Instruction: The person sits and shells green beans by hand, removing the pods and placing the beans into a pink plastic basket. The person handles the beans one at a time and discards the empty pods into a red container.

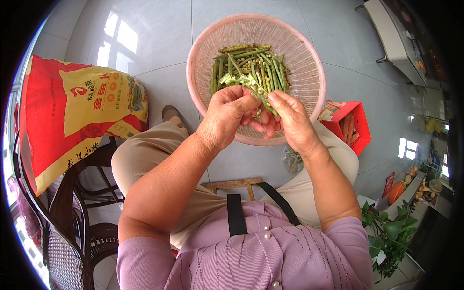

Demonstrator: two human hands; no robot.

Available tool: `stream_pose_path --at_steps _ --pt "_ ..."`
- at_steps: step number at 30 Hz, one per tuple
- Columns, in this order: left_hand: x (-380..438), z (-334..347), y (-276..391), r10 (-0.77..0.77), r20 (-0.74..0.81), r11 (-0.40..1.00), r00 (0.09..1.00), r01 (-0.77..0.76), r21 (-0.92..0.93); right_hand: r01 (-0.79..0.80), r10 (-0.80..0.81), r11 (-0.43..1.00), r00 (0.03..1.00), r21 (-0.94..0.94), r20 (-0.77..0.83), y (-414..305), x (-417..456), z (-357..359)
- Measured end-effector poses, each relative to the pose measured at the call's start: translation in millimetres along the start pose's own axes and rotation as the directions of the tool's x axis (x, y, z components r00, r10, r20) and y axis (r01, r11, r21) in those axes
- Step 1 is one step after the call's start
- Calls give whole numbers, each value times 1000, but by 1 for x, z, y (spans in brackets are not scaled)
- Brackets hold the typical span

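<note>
Over the near part of a pink plastic basket [253,140], my left hand [232,108] and my right hand [286,116] hold an opened green bean pod [259,92] between them. The pod is split, with its pale inside showing and small beans along it. My left fingers grip its middle, and my right thumb presses near its lower end. Some fingers beneath are partly hidden. In the basket lie long green and yellowish bean pods [250,54], with loose pale beans [244,67] among them.
A red and yellow printed sack [83,101] rests on a dark chair [54,203] at left. At right stands a red box [340,119] with brown pieces inside. A clear plastic bag [293,159] lies by my right leg; a leafy plant [391,228] is at lower right.
</note>
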State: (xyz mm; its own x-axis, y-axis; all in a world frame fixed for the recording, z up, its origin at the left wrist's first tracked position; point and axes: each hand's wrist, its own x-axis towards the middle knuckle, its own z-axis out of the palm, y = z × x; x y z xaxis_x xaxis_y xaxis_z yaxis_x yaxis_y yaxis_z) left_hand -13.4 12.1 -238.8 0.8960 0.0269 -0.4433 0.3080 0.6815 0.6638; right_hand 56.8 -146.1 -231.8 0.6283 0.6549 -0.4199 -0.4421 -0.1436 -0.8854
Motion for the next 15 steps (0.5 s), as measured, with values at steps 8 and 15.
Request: stream_pose_path --at_steps 8,15 --pt "3 -4 -5 15 8 999 1000 -16 39 460 -531 746 847 -481 -13 -1 2 8" --pt "0 1 -2 12 -10 997 1000 -11 82 515 -565 571 812 -639 150 -1 7 -5"
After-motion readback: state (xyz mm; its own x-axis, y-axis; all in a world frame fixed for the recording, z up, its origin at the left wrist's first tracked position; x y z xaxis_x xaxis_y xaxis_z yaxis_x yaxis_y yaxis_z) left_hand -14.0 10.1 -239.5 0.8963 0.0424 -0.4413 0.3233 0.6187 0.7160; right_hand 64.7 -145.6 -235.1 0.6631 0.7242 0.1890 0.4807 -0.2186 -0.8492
